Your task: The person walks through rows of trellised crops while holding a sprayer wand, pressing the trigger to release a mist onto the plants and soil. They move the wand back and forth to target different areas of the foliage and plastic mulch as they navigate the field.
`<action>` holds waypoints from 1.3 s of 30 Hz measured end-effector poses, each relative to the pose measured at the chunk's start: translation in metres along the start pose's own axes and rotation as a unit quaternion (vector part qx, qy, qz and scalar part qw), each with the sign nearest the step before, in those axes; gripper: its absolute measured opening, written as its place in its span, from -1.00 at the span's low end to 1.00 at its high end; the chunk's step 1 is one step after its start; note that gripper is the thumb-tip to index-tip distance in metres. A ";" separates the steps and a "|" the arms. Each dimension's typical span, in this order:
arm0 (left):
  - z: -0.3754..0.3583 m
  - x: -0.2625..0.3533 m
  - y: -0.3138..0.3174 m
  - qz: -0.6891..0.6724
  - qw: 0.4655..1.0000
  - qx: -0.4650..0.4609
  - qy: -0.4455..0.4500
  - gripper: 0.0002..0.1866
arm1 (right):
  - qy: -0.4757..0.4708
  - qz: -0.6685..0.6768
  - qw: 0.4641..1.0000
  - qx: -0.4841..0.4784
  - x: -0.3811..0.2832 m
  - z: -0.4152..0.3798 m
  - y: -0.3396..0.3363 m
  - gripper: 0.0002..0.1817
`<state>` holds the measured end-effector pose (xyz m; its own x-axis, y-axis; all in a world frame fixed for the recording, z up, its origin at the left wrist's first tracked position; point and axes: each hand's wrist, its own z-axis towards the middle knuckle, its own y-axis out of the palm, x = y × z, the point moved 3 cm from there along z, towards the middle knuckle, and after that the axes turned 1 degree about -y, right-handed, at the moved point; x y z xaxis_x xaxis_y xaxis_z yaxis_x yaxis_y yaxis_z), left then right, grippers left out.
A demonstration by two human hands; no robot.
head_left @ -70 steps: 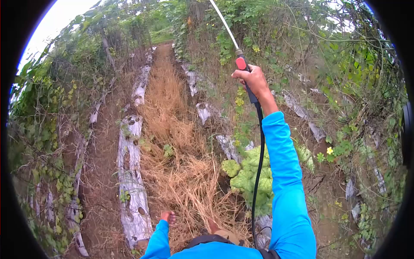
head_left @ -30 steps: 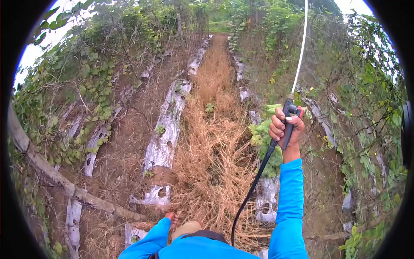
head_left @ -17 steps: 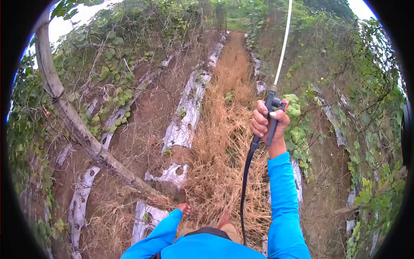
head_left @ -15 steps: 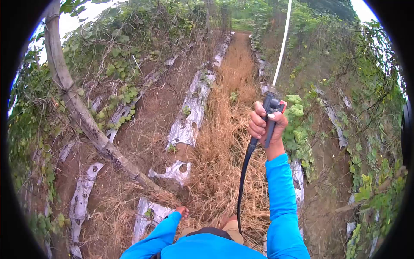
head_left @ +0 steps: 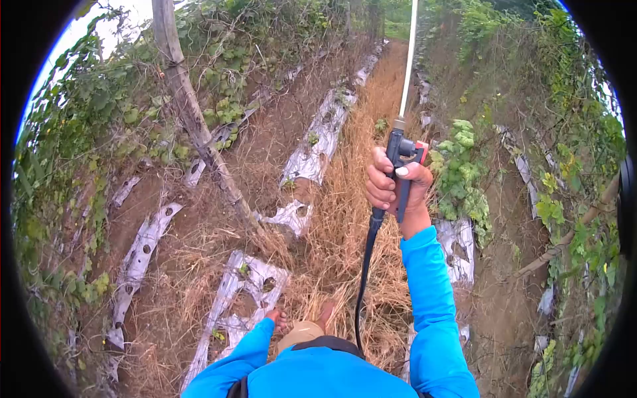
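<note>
My right hand [head_left: 406, 189] is closed around the black handle of a spray wand [head_left: 400, 147], held out in front of my chest. The thumb lies across its lever, beside a red part. A pale lance [head_left: 410, 60] rises from the handle past the top of the view. From the handle's lower end a black hose [head_left: 364, 285] hangs toward my waist. Low by my left side, my left hand [head_left: 279, 320] shows small, its fingers loosely bent and nothing visible in them. Leafy green plants [head_left: 461, 169] stand just right of the wand.
A straw-covered path [head_left: 381, 86] runs ahead between rows of vines. Torn, holed plastic mulch strips [head_left: 318, 139] line the soil. A leaning wooden post [head_left: 192, 119] stands at the left, and a slanting pole [head_left: 570, 235] crosses the right side. My bare foot [head_left: 325, 315] is on the straw.
The view has shifted, with the post now more upright and farther right. The wand and my right hand sit slightly left and lower in view, the grip unchanged. More mulch shows near my left hand.
</note>
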<state>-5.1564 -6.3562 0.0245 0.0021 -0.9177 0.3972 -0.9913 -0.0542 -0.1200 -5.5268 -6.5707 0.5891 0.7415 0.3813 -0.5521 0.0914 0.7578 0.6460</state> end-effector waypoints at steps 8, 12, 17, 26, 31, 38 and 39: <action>-0.078 -0.135 -0.020 -0.041 0.998 -0.021 -0.031 -0.76 | 0.019 -0.037 0.996 0.085 0.065 -0.091 0.092 -0.78; -0.108 -0.198 -0.055 -0.077 0.996 0.022 -0.043 -0.79 | 0.014 -0.046 0.987 0.154 0.096 -0.101 0.120 -0.81; -0.146 -0.232 -0.085 -0.040 0.998 0.043 -0.032 -0.78 | 0.037 0.023 0.996 0.082 0.130 -0.130 0.179 -0.79; -0.170 -0.262 -0.064 0.012 0.999 0.014 0.046 -0.77 | -0.001 -0.004 0.998 0.065 0.213 -0.189 0.285 -0.75; -0.186 -0.328 -0.061 0.063 0.995 -0.056 0.047 -0.78 | -0.008 0.033 0.999 0.001 0.265 -0.201 0.358 -0.71; -0.213 -0.468 -0.109 0.054 0.997 -0.022 0.049 -0.74 | 0.032 0.065 0.997 -0.034 0.322 -0.211 0.468 -0.70; -0.221 -0.488 -0.113 0.045 0.998 -0.019 0.036 -0.74 | 0.045 0.072 0.996 -0.037 0.335 -0.218 0.483 -0.70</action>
<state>-5.0740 -5.8151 0.0448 -0.0955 -0.8876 0.4506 -0.9914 0.0441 -0.1234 -5.3795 -5.9616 0.6014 0.6802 0.5327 -0.5035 -0.0631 0.7270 0.6838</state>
